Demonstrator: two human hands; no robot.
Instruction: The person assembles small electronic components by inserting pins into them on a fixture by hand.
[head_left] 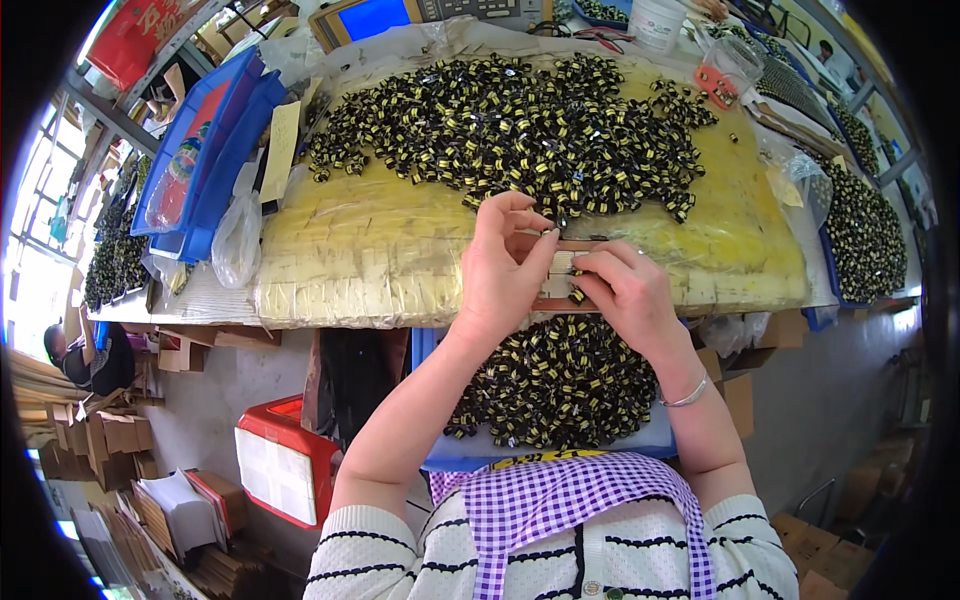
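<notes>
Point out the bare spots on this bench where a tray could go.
Free: the yellow bench top between the pile of black-and-yellow parts and the near edge, left of the left hand; a smaller strip right of the right hand. Crowded: the far half, under the pile.

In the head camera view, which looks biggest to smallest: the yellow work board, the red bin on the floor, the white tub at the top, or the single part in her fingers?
1. Yellow work board
2. Red bin
3. White tub, though it sits farther off
4. Single part at the right hand
</notes>
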